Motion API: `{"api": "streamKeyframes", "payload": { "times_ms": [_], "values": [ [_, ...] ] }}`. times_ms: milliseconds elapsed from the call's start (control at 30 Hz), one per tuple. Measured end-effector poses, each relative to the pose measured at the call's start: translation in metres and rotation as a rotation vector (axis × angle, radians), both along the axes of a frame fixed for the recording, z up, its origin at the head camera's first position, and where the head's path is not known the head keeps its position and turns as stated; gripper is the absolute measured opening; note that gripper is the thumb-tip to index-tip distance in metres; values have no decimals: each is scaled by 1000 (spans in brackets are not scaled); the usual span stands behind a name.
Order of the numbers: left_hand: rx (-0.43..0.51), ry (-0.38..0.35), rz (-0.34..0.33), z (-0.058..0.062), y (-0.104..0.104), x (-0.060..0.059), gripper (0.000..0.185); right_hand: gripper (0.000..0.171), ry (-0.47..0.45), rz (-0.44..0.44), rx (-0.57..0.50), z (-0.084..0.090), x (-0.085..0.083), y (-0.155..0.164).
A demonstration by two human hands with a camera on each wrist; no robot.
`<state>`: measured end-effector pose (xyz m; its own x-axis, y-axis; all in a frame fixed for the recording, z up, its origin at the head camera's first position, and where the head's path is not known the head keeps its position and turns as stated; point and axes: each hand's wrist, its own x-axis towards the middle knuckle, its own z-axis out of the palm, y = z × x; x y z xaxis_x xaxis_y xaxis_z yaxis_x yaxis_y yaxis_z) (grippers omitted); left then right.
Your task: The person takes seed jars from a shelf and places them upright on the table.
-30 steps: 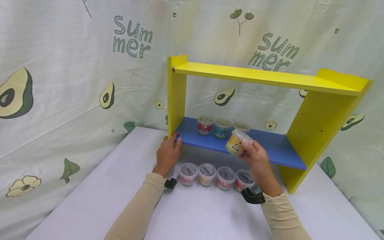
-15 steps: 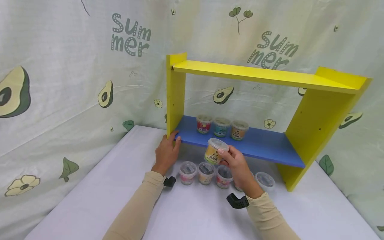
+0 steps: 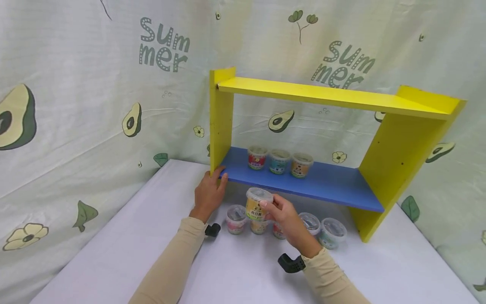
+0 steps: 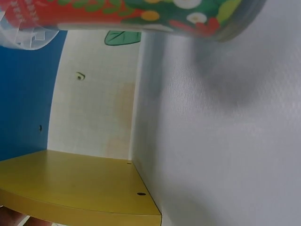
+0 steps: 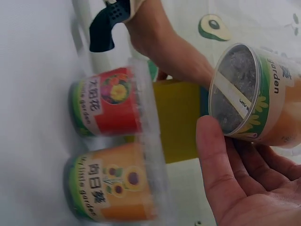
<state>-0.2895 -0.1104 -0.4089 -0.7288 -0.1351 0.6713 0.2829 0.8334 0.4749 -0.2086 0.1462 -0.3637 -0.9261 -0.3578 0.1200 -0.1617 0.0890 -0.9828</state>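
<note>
1. Head view: the right hand (image 3: 285, 216) pinched a small yellow-labelled cup (image 3: 257, 204) with a clear lid, holding it in the air just in front of and below the blue shelf (image 3: 326, 182). The left hand (image 3: 208, 195) rested with straight fingers on that shelf's left front corner. Three lidded cups (image 3: 279, 161) stood on the blue shelf; more cups (image 3: 326, 231) stood on the white table (image 3: 114, 253) beneath it.
2. Left wrist view: only a red and green cup (image 4: 141, 16) on the table beside the blue shelf showed; the hand itself was out of frame.
3. Right wrist view: fingers (image 5: 221, 169) curled round the held cup's (image 5: 254, 96) side and lid rim. It looked light, thin-walled and smooth, likely slippery, best gripped round the wall. Dark, soil-like contents showed through the lid, though I could not be sure
</note>
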Motion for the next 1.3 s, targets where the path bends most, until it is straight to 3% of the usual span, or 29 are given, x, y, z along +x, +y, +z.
{"api": "streamKeyframes", "payload": {
  "times_ms": [200,567,900,1133,1300],
  "values": [
    [-22,0,-16,0,-1,0,49,48,-8,28,46,-11,4,-4],
    [-78,-80,-32,3,-5,3,50,48,-14,79,55,-20,14,-5],
    [-46,-79,-30,5,-10,3,49,58,-23,286,57,-28,19,-14],
    [-13,-61,-40,-3,-8,5,48,59,-66,351,98,-41,20,-15],
    [-24,-44,-48,1,-6,5,49,60,-67,365,105,-46,22,-16]
  ]
}}
